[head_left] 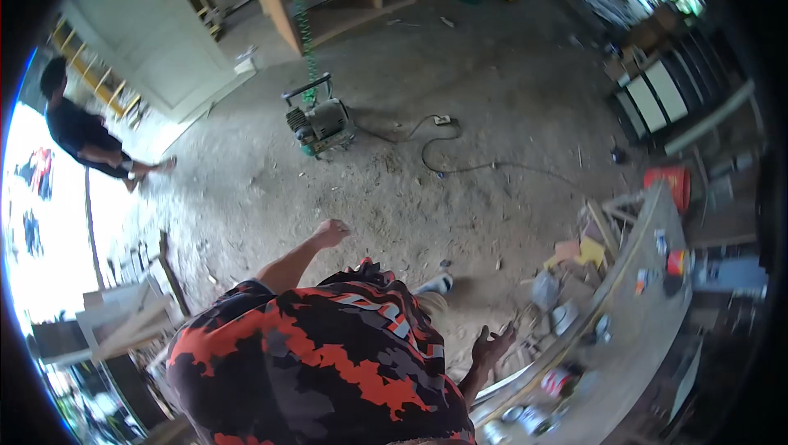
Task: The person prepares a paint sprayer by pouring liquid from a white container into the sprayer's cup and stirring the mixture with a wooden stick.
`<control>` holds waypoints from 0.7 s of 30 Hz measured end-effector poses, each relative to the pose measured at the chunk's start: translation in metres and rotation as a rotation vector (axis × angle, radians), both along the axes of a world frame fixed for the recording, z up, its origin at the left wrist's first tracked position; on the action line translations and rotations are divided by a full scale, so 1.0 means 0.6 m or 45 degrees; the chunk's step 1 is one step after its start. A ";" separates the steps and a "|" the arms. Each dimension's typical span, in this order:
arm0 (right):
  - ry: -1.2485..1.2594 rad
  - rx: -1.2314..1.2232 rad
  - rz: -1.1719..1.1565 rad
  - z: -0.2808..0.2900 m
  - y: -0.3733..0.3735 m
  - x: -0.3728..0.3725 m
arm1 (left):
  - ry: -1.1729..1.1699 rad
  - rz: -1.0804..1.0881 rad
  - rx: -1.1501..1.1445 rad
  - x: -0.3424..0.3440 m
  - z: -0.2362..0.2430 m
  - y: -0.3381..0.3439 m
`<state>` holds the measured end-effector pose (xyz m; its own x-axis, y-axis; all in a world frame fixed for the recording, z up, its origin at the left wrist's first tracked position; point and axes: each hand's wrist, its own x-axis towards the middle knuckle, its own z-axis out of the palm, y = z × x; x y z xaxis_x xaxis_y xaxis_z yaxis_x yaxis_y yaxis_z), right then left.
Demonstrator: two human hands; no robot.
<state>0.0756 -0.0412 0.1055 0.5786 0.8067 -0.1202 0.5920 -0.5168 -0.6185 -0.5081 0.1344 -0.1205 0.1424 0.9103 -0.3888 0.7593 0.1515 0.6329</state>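
My left hand [332, 233] is held out over the dirt floor, its fingers loosely curled and nothing visible in them. Beside the workbench [648, 326] on the right, my right hand [492, 346] has its fingers apart and holds nothing. Several paint cans and small containers stand on that bench, among them a can with a red label [558, 381]. Ahead, an air compressor [322, 123] rests on the floor, apart from both hands. A green coiled hose [304, 26] runs from it toward the wooden cabinet [353, 14].
A dark cable [501, 166] with a socket block [442, 120] snakes across the floor. Offcuts [579, 256] lie beside the bench, near a red bucket [669, 186]. Another person [86, 129] stands at far left by a pale door [148, 34]. Boards [123, 322] are stacked at near left.
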 end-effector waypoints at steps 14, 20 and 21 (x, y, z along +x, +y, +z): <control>0.027 0.063 0.798 -0.042 0.666 0.242 | 0.201 0.445 -0.334 0.253 -0.177 -0.127; -0.056 -0.169 1.194 0.001 1.025 0.154 | 0.112 0.709 -0.051 0.351 -0.003 0.048; -0.069 -0.172 1.255 0.002 1.089 0.130 | -0.185 1.222 -0.253 0.370 0.048 0.093</control>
